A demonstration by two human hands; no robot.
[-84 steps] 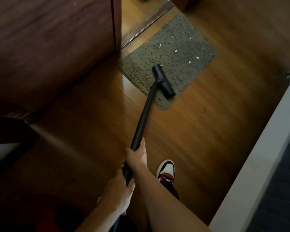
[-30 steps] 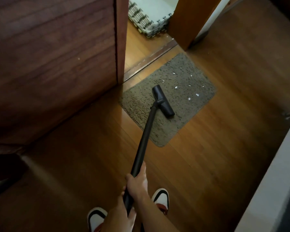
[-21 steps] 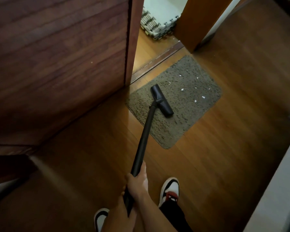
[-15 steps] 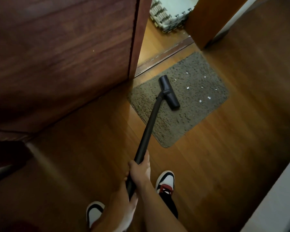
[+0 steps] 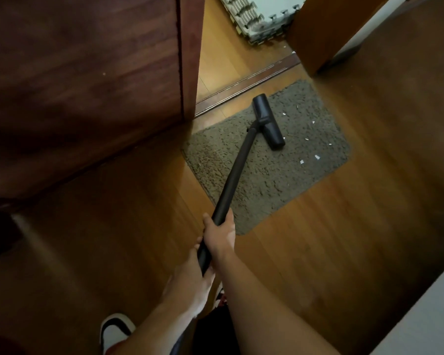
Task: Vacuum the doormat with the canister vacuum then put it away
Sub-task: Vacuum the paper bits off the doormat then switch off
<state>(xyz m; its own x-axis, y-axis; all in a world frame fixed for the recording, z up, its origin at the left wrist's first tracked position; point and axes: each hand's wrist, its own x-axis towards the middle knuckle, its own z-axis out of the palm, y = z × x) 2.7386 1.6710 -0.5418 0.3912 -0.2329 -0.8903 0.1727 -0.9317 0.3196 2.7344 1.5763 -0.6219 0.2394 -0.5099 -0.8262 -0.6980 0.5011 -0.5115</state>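
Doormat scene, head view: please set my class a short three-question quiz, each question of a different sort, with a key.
1. True or false: the floor nozzle rests on the doormat.
2. Which hand grips the vacuum wand nearer the nozzle? A) left hand B) right hand
3. Fill in: the white scraps still on the mat lie to the picture's ____ of the nozzle.

Key: 1 true; 2 B; 3 right.
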